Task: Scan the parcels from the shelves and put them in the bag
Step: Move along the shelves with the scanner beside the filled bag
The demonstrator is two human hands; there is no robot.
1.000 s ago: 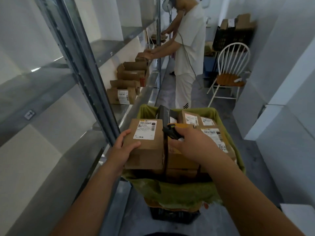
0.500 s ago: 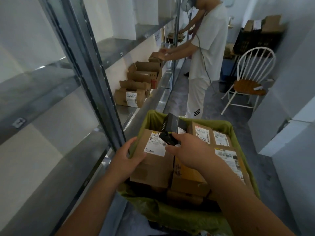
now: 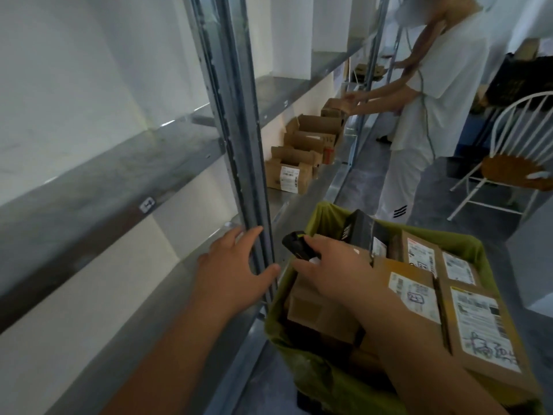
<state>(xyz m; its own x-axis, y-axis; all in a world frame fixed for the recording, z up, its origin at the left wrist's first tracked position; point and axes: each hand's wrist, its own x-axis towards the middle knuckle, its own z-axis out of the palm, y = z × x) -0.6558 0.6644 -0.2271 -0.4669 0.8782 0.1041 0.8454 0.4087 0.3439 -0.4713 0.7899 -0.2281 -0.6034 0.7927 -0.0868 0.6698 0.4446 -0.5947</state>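
Fingers (image 3: 311, 244) of our right hand (image 3: 332, 271) are wrapped round the scanner (image 3: 294, 239); our left hand (image 3: 230, 265) is spread loose and holding nothing by the shelf post (image 3: 239, 139). Green bag (image 3: 323, 381) looks pretty full of parcels (image 3: 475, 319), but a few boxes (image 3: 288, 176) are left on the shelf.
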